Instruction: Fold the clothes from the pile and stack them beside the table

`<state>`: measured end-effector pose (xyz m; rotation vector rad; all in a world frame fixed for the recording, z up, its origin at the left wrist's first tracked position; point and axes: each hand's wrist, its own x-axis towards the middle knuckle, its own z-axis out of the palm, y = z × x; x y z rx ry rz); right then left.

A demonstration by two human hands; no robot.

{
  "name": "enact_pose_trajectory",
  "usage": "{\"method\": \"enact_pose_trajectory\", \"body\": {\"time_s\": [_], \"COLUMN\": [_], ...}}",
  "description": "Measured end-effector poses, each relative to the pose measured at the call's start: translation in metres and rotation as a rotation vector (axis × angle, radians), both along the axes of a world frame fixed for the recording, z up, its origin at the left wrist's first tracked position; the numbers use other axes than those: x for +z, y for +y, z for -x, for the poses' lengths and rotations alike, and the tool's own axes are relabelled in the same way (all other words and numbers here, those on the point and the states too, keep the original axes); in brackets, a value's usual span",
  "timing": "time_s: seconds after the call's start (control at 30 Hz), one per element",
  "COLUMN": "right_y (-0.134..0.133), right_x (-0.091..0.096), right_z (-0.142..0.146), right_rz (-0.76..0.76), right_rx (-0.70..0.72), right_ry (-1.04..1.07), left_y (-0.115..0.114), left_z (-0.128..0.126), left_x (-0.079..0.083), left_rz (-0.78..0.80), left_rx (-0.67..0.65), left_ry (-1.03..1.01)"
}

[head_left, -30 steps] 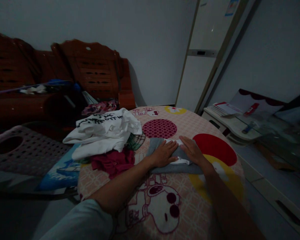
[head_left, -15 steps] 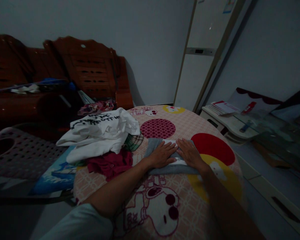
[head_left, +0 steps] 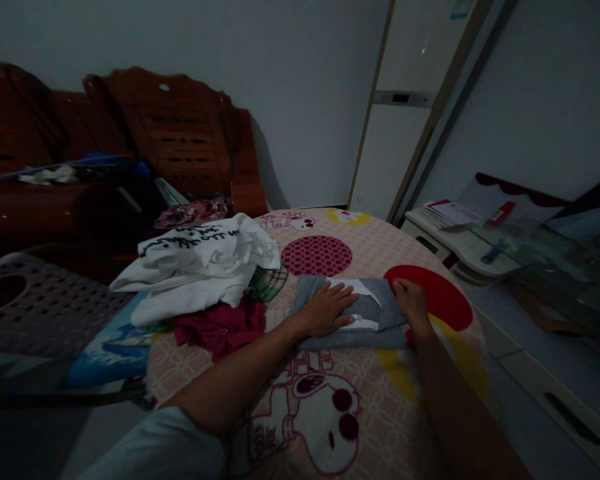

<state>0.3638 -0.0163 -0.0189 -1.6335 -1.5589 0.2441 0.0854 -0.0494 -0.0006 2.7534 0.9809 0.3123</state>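
A folded grey garment (head_left: 375,312) with a white patch lies in the middle of a round table under a pink cartoon-print cloth (head_left: 300,407). My left hand (head_left: 327,309) lies flat and open on the garment's left part. My right hand (head_left: 411,301) has its fingers curled around the garment's right edge, over the red circle of the print.
A pile of clothes sits at the table's left: a white printed shirt (head_left: 200,257), a dark red piece (head_left: 220,328), a checked piece. Beyond are a wooden sofa (head_left: 180,143), a perforated plastic stool (head_left: 40,303), a tall white appliance (head_left: 405,113) and a low white cabinet (head_left: 460,243) with papers.
My right hand has slid from the garment's middle to its right edge and closed its fingers there. My left hand stays flat on the garment.
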Motion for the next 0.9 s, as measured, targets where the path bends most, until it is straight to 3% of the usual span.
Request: {"method": "enact_pose_trajectory", "body": {"time_s": [0.1,0.3,0.43,0.53,0.63,0.7,0.77,0.9], "right_y": [0.005,0.011,0.007,0.000,-0.009,-0.015,-0.019,-0.022], "right_x": [-0.005,-0.014,-0.007,0.004,0.009,0.008,0.006,0.005], "right_z": [0.001,0.004,0.009,0.027,0.051,0.063,0.069,0.069], "right_rz": [0.029,-0.071,-0.142,-0.221,-0.181,-0.129,-0.091,-0.060], "right_rx": [0.043,0.056,0.070,0.223,0.453,0.546,0.574,0.591], "right_ry": [-0.033,-0.119,-0.181,-0.196,-0.223,-0.291,-0.375,-0.450], "left_y": [-0.001,-0.003,-0.002,-0.004,-0.003,0.002,0.014,0.041], "left_z": [-0.001,0.000,0.000,-0.002,-0.001,0.005,0.019,0.057], "left_x": [0.002,0.007,0.005,0.003,0.006,0.011,0.017,0.024], "left_rz": [0.007,0.044,0.033,0.049,0.076,0.062,0.018,0.065], "left_rx": [-0.002,0.000,-0.003,-0.002,0.023,0.117,0.294,0.605], "left_ry": [-0.002,0.005,-0.013,-0.039,-0.171,-0.334,-0.470,-0.375]}}
